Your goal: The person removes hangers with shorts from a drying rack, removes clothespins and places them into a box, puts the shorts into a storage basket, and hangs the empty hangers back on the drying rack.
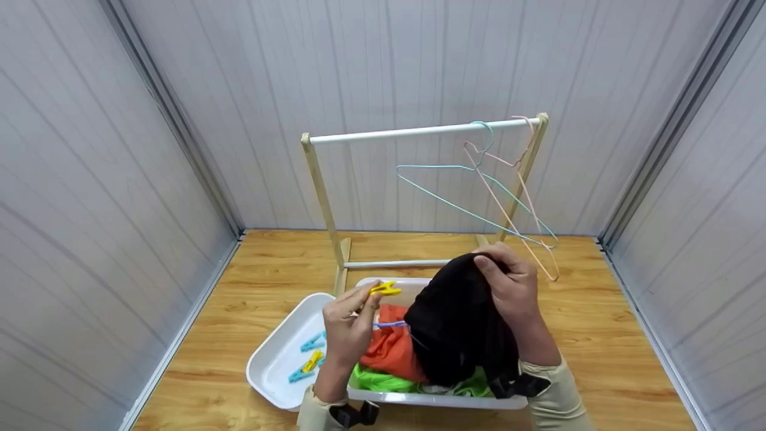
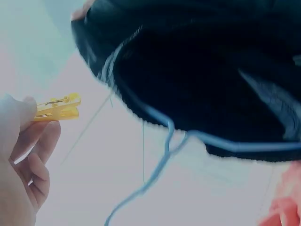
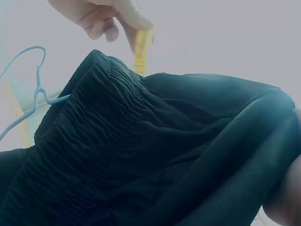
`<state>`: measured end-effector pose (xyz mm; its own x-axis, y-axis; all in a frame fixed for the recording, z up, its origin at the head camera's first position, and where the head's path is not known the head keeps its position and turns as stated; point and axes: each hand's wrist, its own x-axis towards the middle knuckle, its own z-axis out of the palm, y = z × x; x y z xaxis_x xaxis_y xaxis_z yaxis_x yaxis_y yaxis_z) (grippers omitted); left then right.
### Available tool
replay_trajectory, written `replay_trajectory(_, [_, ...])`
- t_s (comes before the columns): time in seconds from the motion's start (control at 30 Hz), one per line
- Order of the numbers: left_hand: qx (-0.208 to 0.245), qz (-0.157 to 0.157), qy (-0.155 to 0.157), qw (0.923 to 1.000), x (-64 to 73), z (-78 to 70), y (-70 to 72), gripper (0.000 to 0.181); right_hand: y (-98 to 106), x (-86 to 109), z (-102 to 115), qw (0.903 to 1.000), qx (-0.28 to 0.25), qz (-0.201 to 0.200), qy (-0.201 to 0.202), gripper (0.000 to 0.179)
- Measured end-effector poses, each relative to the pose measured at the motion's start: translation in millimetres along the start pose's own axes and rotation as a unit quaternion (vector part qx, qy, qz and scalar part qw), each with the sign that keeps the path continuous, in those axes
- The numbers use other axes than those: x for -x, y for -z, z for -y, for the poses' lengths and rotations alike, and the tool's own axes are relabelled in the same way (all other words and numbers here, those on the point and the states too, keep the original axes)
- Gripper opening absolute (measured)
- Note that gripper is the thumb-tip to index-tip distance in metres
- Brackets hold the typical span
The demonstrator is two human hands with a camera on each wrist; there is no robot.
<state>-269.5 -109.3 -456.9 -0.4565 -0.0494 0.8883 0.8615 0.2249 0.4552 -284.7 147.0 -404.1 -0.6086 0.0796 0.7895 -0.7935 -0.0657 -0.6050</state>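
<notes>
Between its thumb and fingers my left hand (image 1: 350,326) pinches a yellow clothespin (image 1: 386,289), held apart from the cloth in the head view. My right hand (image 1: 508,281) grips a black garment (image 1: 458,317) by its upper edge, raised over the basin. A gathered elastic waistband (image 3: 89,117) shows on the garment in the right wrist view. A blue hanger (image 3: 40,92) passes into the waist opening, its hook sticking out; the part inside the cloth is hidden. In the left wrist view the clothespin (image 2: 59,107) is to the left of that opening.
A white basin (image 1: 443,398) holds orange cloth (image 1: 392,347) and green cloth (image 1: 383,380). Left of it, a white tray (image 1: 269,359) contains blue and yellow clothespins. Behind, a teal hanger (image 1: 434,166) and a pink hanger (image 1: 541,230) hang from a rack's rail (image 1: 395,133).
</notes>
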Motion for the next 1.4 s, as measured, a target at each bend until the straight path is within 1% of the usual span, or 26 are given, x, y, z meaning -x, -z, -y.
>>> replay_trajectory(0.1, [-0.026,-0.013,0.017,0.9994,-1.4,-4.1,9.2,0.029,2,-0.2,1,1.0000,0.002,-0.004,0.002,0.007])
replay_trajectory(0.2, [-0.031,-0.025,0.045,0.9982,-2.7,-8.9,18.8,0.025,3,-0.8,2,1.0000,0.000,-0.007,0.000,0.007])
replay_trajectory(0.3, [-0.032,-0.035,0.084,0.9953,2.2,-3.9,29.2,0.022,4,-0.9,2,0.9999,-0.006,-0.010,-0.001,0.006])
replay_trajectory(0.37, [-0.041,-0.043,0.109,0.9922,6.9,1.9,36.3,0.019,5,-0.7,2,0.9999,-0.008,-0.011,-0.004,0.006])
replay_trajectory(0.53, [-0.086,-0.062,0.148,0.9834,21.5,20.7,52.5,0.017,7,0.2,1,0.9999,-0.004,-0.013,-0.007,0.007])
replay_trajectory(0.63, [-0.104,-0.068,0.171,0.9773,35.7,40.4,60.5,0.017,8,0.3,0,0.9999,-0.007,-0.013,-0.009,0.009])
replay_trajectory(0.7, [-0.114,-0.067,0.192,0.9723,46.7,55.6,64.9,0.016,8,0.3,0,0.9998,-0.011,-0.015,-0.009,0.009])
replay_trajectory(0.77, [-0.125,-0.062,0.216,0.9665,57.5,70.2,68.7,0.015,9,0.1,0,0.9997,-0.015,-0.017,-0.009,0.009])
replay_trajectory(0.83, [-0.134,-0.057,0.237,0.9607,66.0,79.8,71.7,0.015,10,0.1,-1,0.9996,-0.017,-0.019,-0.008,0.009])
replay_trajectory(0.93, [-0.152,-0.049,0.269,0.9499,76.0,89.6,74.8,0.016,10,0.5,-1,0.9996,-0.016,-0.020,-0.009,0.008])
replay_trajectory(1.0, [-0.164,-0.044,0.292,0.9413,80.9,94.5,76.3,0.016,11,0.7,-1,0.9996,-0.012,-0.022,-0.009,0.008])
replay_trajectory(1.03, [-0.173,-0.041,0.304,0.9361,82.6,96.3,76.8,0.017,11,0.8,-1,0.9996,-0.011,-0.023,-0.010,0.009])
replay_trajectory(1.13, [-0.200,-0.030,0.344,0.9172,85.3,99.3,78.2,0.020,11,1.2,-1,0.9996,-0.011,-0.024,-0.012,0.009])
replay_trajectory(1.27, [-0.224,-0.029,0.391,0.8920,88.2,100.1,80.4,0.031,11,2.4,-2,0.9994,-0.018,-0.021,-0.018,0.010])
replay_trajectory(1.33, [-0.235,-0.035,0.407,0.8821,89.8,100.6,81.8,0.038,10,3.1,-2,0.9993,-0.020,-0.022,-0.021,0.010])
replay_trajectory(1.4, [-0.245,-0.042,0.418,0.8735,91.3,100.3,83.0,0.039,10,3.6,-2,0.9992,-0.023,-0.023,-0.023,0.010])
